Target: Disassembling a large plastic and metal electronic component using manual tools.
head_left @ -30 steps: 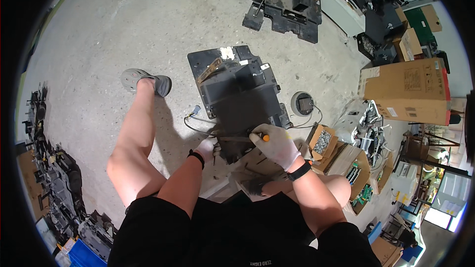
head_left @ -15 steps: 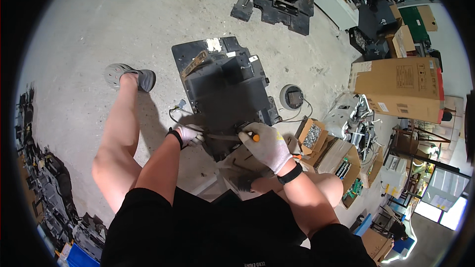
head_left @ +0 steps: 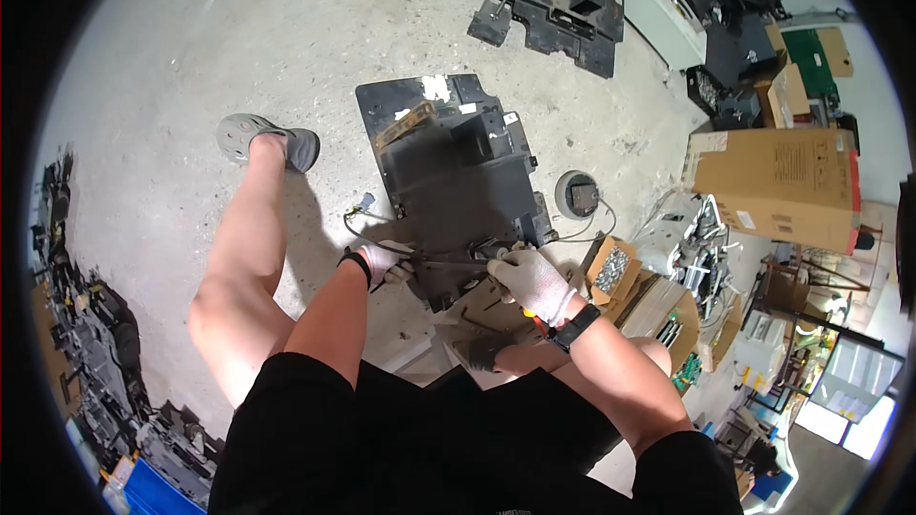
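Note:
A large black plastic-looking panel (head_left: 458, 200) with a raised box-like middle lies on the floor in front of me. My left hand (head_left: 386, 262), in a pale glove, is closed on a dark cable (head_left: 361, 231) by the panel's near left edge. Beyond that hand, the cable's end carries a small bluish connector (head_left: 364, 200). My right hand (head_left: 534, 281), also gloved, is closed at the panel's near right corner. Below its palm shows the yellow-and-orange handle (head_left: 530, 315) of a tool, whose working end is hidden. A dark grey strip stretches between my hands.
Right of the panel stands a round grey container (head_left: 576, 195) with a wired dark part on it. Nearby are a box of small metal fasteners (head_left: 613, 269) and a large cardboard carton (head_left: 778, 186). More black parts (head_left: 563, 5) lie beyond; others are heaped at far left.
My right hand has turned, and the orange handle that stuck out above the fingers now shows below the palm. The left hand keeps its place on the panel. The whole view has shifted slightly.

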`<state>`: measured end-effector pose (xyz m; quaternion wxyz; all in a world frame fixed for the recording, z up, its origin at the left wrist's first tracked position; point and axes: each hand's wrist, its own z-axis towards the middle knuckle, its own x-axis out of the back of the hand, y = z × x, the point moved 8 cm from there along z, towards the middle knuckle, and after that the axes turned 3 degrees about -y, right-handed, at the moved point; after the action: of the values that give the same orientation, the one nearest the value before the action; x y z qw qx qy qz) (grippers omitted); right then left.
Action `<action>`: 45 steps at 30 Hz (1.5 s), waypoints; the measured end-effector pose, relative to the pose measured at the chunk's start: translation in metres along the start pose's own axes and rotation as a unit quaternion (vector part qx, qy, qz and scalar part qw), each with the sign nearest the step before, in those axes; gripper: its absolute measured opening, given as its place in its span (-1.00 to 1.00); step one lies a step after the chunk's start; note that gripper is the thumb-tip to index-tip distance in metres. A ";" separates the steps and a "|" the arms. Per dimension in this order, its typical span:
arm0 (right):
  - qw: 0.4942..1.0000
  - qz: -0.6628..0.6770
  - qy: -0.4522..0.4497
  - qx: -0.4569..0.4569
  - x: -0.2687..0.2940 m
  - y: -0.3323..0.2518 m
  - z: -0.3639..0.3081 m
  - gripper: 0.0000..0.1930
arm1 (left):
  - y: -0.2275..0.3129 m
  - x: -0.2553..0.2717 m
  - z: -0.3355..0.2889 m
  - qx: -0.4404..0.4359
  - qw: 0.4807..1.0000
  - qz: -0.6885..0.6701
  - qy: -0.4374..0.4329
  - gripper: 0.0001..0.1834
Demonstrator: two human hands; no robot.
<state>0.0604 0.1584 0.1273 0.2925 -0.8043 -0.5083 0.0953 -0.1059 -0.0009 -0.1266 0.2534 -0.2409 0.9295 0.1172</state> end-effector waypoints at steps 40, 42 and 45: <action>0.707 -0.667 0.074 0.226 -0.040 -0.075 -0.045 -0.83 | 0.030 -0.021 -0.035 -0.020 0.976 0.216 0.027 -0.72; 0.674 -0.709 0.048 0.202 -0.040 -0.071 -0.043 -0.81 | 0.033 -0.021 -0.030 -0.002 0.944 0.330 0.016 -0.68; 0.631 -0.742 0.034 0.225 -0.041 -0.068 -0.040 -0.79 | 0.033 -0.024 -0.030 -0.065 0.943 0.325 0.026 -0.64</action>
<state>0.0072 0.1286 0.1923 0.4532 -0.0676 -0.8861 -0.0698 -0.1169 0.0266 -0.0856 0.1610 0.0553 0.9539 0.2470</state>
